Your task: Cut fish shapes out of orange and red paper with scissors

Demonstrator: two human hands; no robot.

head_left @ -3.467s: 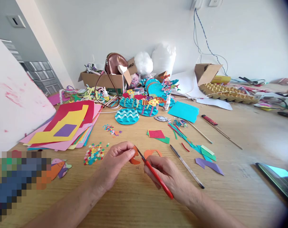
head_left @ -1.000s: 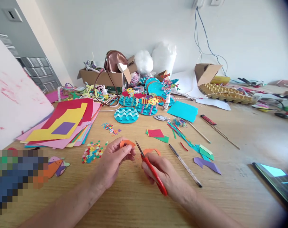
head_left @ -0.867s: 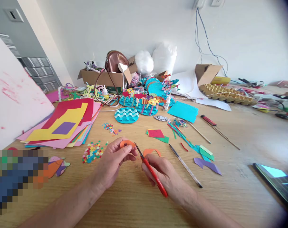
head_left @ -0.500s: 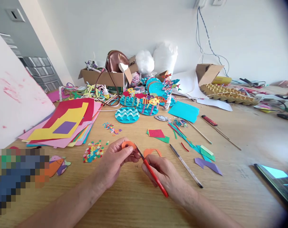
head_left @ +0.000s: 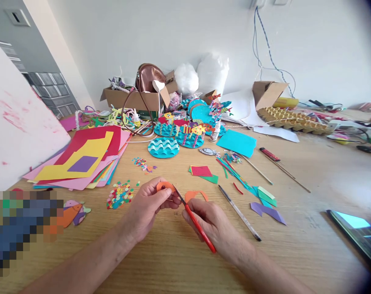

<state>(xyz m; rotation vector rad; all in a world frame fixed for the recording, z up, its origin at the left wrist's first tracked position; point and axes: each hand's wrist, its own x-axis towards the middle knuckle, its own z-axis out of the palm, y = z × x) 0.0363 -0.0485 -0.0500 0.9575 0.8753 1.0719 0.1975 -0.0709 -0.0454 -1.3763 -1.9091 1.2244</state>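
Between thumb and fingers, my left hand (head_left: pixel 151 200) pinches a small piece of orange paper (head_left: pixel 162 185) with a rounded edge. My right hand (head_left: pixel 208 222) grips red-handled scissors (head_left: pixel 197 224), their dark blades pointing up and left against the orange piece. Whether the blades are parted there is too small to tell. An orange paper offcut (head_left: pixel 196 196) shows just beyond my right hand, partly hidden by it. To the right of that hand lies a pen (head_left: pixel 239 213).
Paper dots (head_left: pixel 121 196) lie left of my hands, near stacked coloured sheets (head_left: pixel 72 155). Ahead stand blue wavy paper bases (head_left: pixel 163 148) and a glue bottle (head_left: pixel 215 131). Cut fish shapes (head_left: pixel 73 213) are at left; purple scraps (head_left: pixel 268 213) and a phone (head_left: pixel 354 232) at right.
Almost nothing differs. Both hands keep the same hold on the orange paper and the scissors; the scissors' handle end has shifted very slightly.
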